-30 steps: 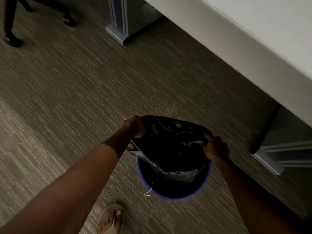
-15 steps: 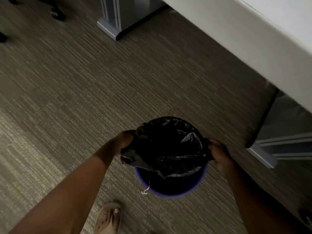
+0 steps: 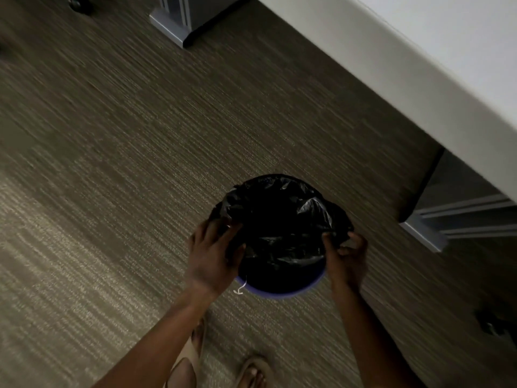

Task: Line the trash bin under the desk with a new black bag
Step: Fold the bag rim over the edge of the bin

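Overhead view of a bin being lined, read from left to right. The left hand [image 3: 212, 253] lies spread over the left side of the bin [image 3: 279, 292], fingers extended and pressing the black bag [image 3: 274, 219] down against the rim; it presses rather than pinches, and whether the thumb has caught any plastic cannot be told. The bag sits in the mouth of the bin and is folded over the far and side edges, so the lining appears well advanced. Along the near edge a band of bare purple rim still shows, with the plastic sagging inside it: this stretch remains to be pulled over. A pale thread or tag [image 3: 240, 288] hangs at the near left of the rim. The right hand [image 3: 347, 253] is curled closed on a bunch of bag at the right edge. The bin stands on carpet [image 3: 140, 163] just clear of the white desk [image 3: 419, 79], not yet beneath it. The bin's interior is too dark to show how deep the bag reaches; the forearms hide part of the feet
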### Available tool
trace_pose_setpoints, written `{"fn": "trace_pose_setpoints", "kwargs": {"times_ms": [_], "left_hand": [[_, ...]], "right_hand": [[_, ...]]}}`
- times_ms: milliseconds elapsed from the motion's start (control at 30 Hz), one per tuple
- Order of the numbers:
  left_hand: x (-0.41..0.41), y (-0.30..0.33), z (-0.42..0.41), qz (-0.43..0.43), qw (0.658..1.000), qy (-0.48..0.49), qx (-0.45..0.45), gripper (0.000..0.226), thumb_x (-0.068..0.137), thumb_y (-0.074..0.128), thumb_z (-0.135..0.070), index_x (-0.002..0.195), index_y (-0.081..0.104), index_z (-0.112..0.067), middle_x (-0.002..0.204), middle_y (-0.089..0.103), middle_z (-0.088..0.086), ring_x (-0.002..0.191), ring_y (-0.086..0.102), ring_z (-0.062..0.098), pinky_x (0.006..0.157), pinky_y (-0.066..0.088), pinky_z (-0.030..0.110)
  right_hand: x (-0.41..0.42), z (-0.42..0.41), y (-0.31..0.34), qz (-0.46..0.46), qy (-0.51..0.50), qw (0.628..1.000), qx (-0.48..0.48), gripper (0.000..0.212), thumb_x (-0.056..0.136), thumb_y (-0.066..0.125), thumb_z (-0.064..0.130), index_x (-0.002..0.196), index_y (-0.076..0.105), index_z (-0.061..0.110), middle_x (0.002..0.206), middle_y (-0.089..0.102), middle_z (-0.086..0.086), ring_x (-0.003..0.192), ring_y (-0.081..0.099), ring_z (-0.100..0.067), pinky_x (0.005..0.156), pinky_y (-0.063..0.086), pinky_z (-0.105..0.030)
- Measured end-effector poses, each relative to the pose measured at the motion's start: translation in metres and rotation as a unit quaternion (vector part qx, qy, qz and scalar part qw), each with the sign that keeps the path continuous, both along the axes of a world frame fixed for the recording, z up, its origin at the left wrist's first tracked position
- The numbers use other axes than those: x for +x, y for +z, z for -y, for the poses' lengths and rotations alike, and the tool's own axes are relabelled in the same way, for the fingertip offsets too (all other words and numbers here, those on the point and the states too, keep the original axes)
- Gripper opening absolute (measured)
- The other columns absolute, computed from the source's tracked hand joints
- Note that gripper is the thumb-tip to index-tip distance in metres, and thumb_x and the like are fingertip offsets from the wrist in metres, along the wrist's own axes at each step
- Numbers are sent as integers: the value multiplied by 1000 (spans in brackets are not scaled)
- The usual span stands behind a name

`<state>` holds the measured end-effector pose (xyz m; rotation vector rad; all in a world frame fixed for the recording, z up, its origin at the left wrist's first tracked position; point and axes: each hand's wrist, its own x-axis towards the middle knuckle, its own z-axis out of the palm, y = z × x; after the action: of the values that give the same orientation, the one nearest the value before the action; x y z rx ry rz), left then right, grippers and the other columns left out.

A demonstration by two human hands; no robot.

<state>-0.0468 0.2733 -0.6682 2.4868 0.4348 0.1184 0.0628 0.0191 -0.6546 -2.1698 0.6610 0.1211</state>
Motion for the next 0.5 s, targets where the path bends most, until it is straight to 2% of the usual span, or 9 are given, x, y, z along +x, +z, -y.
{"fn": "trace_pose_setpoints", "kwargs": {"times_ms": [67,100,167,300,400,500], "left_hand": [[-2,6,8,-90,991,-90,50,57,85,63,-39,141,64,-30,139,65,1,131,54,37,105,44,59],[-2,7,9,-134,981,-127,57,64,82,65,-35,146,60,-30,142,64,1,133,53,37,107,41,61],[-2,9,9,-198,963,-169,71,71,82,64,-34,152,52,-32,149,56,3,137,48,38,110,37,61],[-11,13,6,-227,947,-201,111,58,81,68,-35,138,61,-36,147,50,12,131,51,42,108,38,61],[-24,12,6,-214,943,-222,124,51,81,71,-35,131,63,-33,148,49,14,128,55,43,106,41,63],[-37,9,7,-182,954,-211,114,69,80,78,-39,141,49,-30,142,50,15,119,61,41,101,48,60]], "right_hand": [[-7,-8,3,6,70,995,-70,64,85,76,19,142,47,23,108,74,-9,102,70,-38,78,53,-36],[-8,-9,4,14,90,992,-89,67,86,72,12,146,45,23,122,71,-15,106,69,-39,82,55,-39],[-13,-6,6,28,132,986,-102,69,87,68,5,150,46,21,132,67,-17,109,67,-38,86,57,-43],[-24,20,2,-23,205,975,-86,60,90,65,-2,143,58,24,124,64,-16,108,64,-34,89,55,-43],[-31,39,-5,-90,200,974,-54,42,89,63,-9,120,75,17,121,69,-17,106,69,-35,88,59,-41],[-40,50,-11,-120,140,982,35,31,88,71,-8,99,77,20,113,75,-13,88,76,-27,72,65,-39]]}}
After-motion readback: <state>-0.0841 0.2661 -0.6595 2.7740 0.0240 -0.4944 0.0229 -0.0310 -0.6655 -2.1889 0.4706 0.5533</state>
